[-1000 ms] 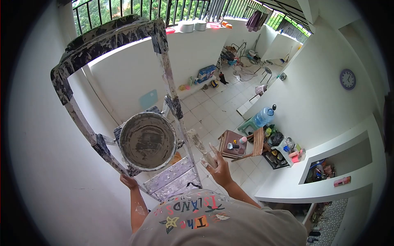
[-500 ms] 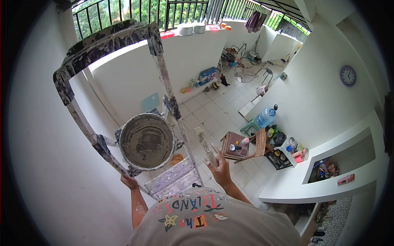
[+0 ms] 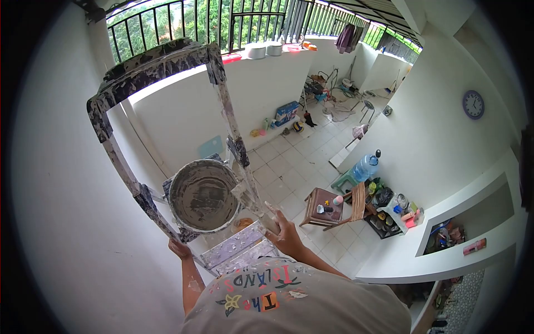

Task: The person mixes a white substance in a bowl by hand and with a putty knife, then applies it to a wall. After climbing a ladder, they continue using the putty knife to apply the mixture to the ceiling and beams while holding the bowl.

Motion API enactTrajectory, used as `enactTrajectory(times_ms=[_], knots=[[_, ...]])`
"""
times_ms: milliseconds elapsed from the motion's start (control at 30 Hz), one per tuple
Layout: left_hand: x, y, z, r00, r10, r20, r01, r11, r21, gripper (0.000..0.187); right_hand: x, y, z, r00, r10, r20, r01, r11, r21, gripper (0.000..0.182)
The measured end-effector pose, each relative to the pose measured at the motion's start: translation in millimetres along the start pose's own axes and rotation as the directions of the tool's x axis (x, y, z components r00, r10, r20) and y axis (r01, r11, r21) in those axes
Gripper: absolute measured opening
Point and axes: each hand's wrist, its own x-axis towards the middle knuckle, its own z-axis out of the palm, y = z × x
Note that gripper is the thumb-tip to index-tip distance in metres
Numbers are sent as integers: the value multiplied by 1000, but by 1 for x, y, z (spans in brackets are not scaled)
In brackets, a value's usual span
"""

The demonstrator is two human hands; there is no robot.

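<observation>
My left hand (image 3: 179,249) is closed round the left side rail of the paint-splattered ladder (image 3: 123,164), just below the bucket. My right hand (image 3: 285,234) grips the handle of a plaster-smeared scraper (image 3: 247,199), whose blade end lies at the right rim of the bucket. Whether the blade touches the rim, I cannot tell. The round bucket (image 3: 203,196) stands on the upper part of the ladder, with grey plaster coating its inside and bottom.
White wall at the left. Below, on the tiled floor, are a brown chair (image 3: 325,207), a green stool (image 3: 346,179) with a water bottle (image 3: 365,167), and a cluttered rack (image 3: 389,221). Black railing (image 3: 194,25) runs along the far wall.
My right hand has moved left and slightly down, bringing the scraper from beside the ladder to the bucket's right rim. The view has shifted slightly. My left hand still holds the rail.
</observation>
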Motion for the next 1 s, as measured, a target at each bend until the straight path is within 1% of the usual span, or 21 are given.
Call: enactTrajectory(times_ms=[100,200,300,400,500,600,667,700,767,800,867,900,967,1000], knots=[[-1,-10,-9,990,-55,132,57,998,-8,84,-4,1,5,1000,3,7,-3,1000,6,64],[-2,-30,-3,998,18,58,-21,998,51,86,-5,3,5,999,40,5,-40,999,7,65],[-2,-29,-8,991,-44,123,45,999,-6,88,-5,1,-1,997,72,-1,-72,997,20,65],[-3,-1,1,998,52,-35,-51,998,32,79,-5,5,-3,997,67,-42,-65,997,52,66],[-2,11,-3,1000,11,15,-12,1000,11,79,-7,14,0,995,57,-84,-52,997,59,66],[-1,7,-2,998,-8,62,15,993,-119,78,-10,18,0,992,41,-118,-31,996,80,65],[0,-7,-2,998,-4,67,9,997,-74,78,-11,25,1,989,33,-143,-14,992,128,64],[0,-14,-5,998,-1,71,4,999,-49,78,-12,24,-1,989,57,-135,-40,991,131,63],[-2,-17,-13,987,-6,159,8,1000,-16,79,-12,22,-5,987,107,-123,-90,986,137,62],[-3,-19,-16,979,-7,202,8,1000,-2,81,-12,25,-5,985,94,-142,-71,985,158,62],[-4,-29,-19,973,-28,231,22,999,28,79,-12,35,-2,980,70,-185,-33,980,198,61],[-4,-34,-19,969,-39,246,29,999,44,78,-12,34,-4,980,88,-180,-51,978,203,60],[-5,-23,-17,977,-26,213,28,1000,-8,79,-12,32,-7,978,124,-168,-88,974,211,59],[-6,-18,-15,980,-20,196,28,999,-35,79,-12,32,-8,976,114,-183,-77,977,200,59]])
